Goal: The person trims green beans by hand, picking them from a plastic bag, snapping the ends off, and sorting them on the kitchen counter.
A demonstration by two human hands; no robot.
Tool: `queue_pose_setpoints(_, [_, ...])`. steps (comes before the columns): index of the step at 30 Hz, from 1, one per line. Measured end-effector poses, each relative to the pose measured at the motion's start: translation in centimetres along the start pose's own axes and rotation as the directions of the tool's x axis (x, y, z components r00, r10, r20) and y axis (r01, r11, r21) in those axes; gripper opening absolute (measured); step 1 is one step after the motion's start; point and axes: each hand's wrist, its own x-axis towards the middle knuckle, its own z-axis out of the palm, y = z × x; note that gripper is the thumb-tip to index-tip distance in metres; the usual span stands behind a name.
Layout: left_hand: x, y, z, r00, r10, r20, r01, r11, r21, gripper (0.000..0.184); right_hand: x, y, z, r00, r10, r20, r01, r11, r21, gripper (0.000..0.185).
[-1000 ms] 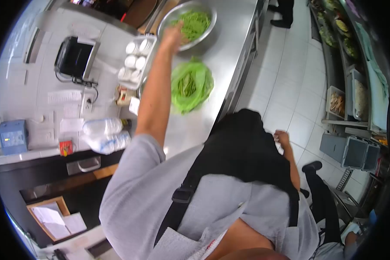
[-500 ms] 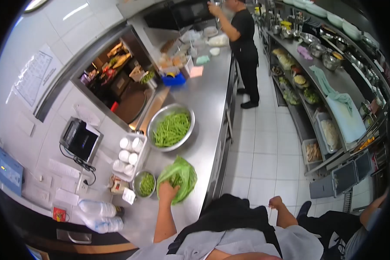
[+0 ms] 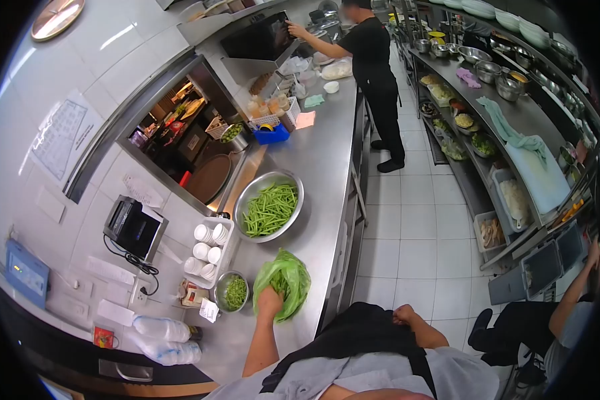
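My left hand (image 3: 269, 303) reaches into an open green plastic bag (image 3: 299, 288) holding green beans; its fingertips are hidden among the bag and beans. Just left of the bag is a small metal bowl (image 3: 221, 294) with short green pieces in it. Beyond them a large metal bowl (image 3: 299, 207) holds many long green beans. My right hand (image 3: 403, 315) is by the black apron (image 3: 360, 327), away from the counter, its fingers curled closed with nothing visible in them.
White cups (image 3: 202, 251) stand in a tray by the wall, near plastic bottles (image 3: 161, 329). A blue container (image 3: 271, 135) is farther along the counter (image 3: 321, 160). One person (image 3: 373, 60) stands at its far end; another person's arm (image 3: 575, 287) is at right. Shelves (image 3: 470, 193) line the aisle.
My left hand went from the large bowl to the green bag and is now deeper in it. The view has tilted up. The far person's arm now reaches toward the black appliance.
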Motion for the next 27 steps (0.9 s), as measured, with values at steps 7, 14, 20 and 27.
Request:
queue_pose_setpoints(7, [4.6,-4.1,0.6,0.978,0.171,-0.117,-0.176,0.984,-0.032,0.041,-5.5,2.1,-2.5,0.984,0.048,-0.171,-0.12,0.89,-0.441,0.021])
queue_pose_setpoints(14, [6.1,-3.5,-2.5,0.951,0.222,0.213,-0.043,0.781,-0.623,0.03,-7.0,6.6,-5.6,0.995,0.08,-0.066,-0.1,0.914,-0.392,0.018])
queue_pose_setpoints(20, [4.6,-2.3,-5.9,0.903,0.021,0.429,0.372,0.463,-0.805,0.03,-7.6,7.1,-8.0,0.967,0.244,-0.071,-0.254,0.932,-0.257,0.017])
queue_pose_setpoints(27, [3.5,-5.0,-5.8,0.841,0.182,0.51,0.439,0.322,-0.839,0.031,-0.2,1.8,-6.8,0.996,0.054,-0.077,-0.046,0.995,0.09,0.019])
